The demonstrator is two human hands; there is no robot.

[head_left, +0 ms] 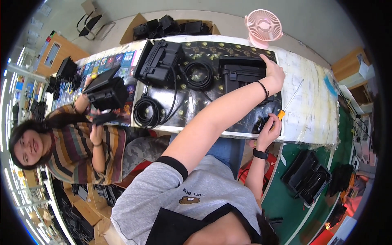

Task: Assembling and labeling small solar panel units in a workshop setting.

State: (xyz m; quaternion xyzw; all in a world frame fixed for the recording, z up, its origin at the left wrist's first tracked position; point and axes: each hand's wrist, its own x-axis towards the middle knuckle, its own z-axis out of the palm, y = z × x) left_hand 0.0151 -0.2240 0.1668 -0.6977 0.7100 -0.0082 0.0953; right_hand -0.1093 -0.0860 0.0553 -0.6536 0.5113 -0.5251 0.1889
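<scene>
My left arm reaches across a black plastic case (239, 75) that has a raised lid edge and front latches. At the case's far right corner is my left hand (275, 75), one finger stretched out; its other fingers are partly hidden. Lower down by the bench's near edge, my right hand (269, 130) closes its fingers at the yellow handle of a screwdriver (281, 114). The screwdriver's long metal shaft points away to the upper right. Some small dark item lies beside that hand, too unclear to name.
Another black case (161, 61) with coiled cables (148, 111) is on the dark mat to the left. A pink fan (264, 26) stands at the back. A co-worker in a striped top (83, 143) handles a black case at left. An open black case (306, 177) is at lower right.
</scene>
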